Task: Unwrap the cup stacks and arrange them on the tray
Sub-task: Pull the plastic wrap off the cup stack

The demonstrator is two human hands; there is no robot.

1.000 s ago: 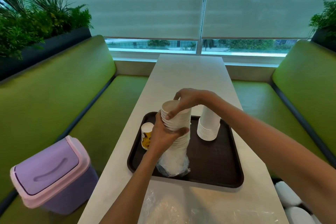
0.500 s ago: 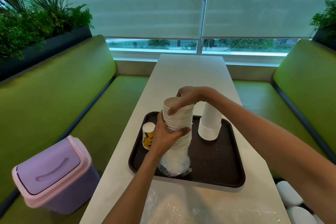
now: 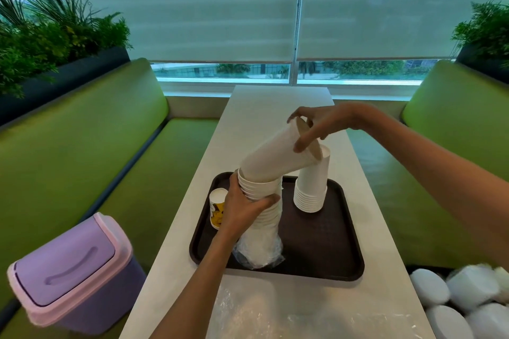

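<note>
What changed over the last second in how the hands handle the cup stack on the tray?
The right hand has drawn the top cups up out of the stack and tilted them rightward, still pinching their rim. The left hand keeps gripping the stack, its foot in the wrap on the tray. The second stack and printed cup have not moved.

On the dark tray [image 3: 316, 276], which lies on the white tabletop [image 3: 275, 107], the person's left grip [image 3: 242, 209] wraps round a standing cup stack [image 3: 265, 224]. The foot of this stack sits in crumpled plastic wrap [image 3: 259, 257]. The right grip [image 3: 316, 126] pinches the far end of a batch of cups [image 3: 275, 157] that tilts out of that stack's top. An inverted stack [image 3: 311, 187] and a yellow-printed cup [image 3: 216, 209] stand on the tray to either side.
</note>
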